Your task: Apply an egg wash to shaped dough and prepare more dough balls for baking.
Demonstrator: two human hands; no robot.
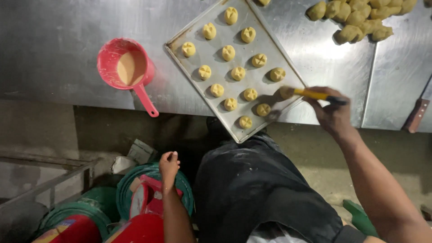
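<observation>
We were glazing: our right hand (334, 114), grip clamped on the yellow-handled brush (310, 94), touched a dough round (285, 92) on the tray (265, 42); our left hand (168, 164) hung loosely curled, empty. Next, likely the neighbouring round.

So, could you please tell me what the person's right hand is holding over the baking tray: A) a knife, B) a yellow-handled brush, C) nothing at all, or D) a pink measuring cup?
B: the right hand grips a yellow-handled brush whose tip meets a dough piece at the edge of the tray.
</observation>
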